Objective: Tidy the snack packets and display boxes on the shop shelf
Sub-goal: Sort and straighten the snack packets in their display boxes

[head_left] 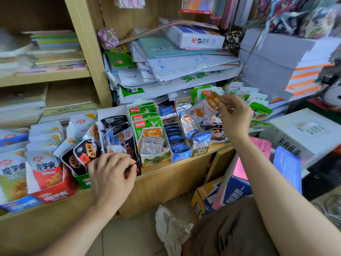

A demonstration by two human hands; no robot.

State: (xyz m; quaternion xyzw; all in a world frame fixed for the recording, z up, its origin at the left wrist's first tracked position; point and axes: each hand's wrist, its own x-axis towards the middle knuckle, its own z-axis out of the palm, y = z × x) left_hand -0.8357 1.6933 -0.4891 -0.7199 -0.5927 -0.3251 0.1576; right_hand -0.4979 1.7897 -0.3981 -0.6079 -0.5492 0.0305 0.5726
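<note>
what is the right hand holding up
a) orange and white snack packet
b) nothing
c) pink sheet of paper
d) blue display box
a: the right hand pinches an orange and white snack packet above the display boxes.

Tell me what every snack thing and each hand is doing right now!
Orange packet: lifted above the boxes, pinched by the right hand.
Right hand: fingers pinching the packet's edge.
Left hand: fingers curled on the black display box's front edge.
Black display box: packets jumbled, leaning.
Green display box: upright, packets standing.
Blue display box: upright, packed with blue packets.
</note>
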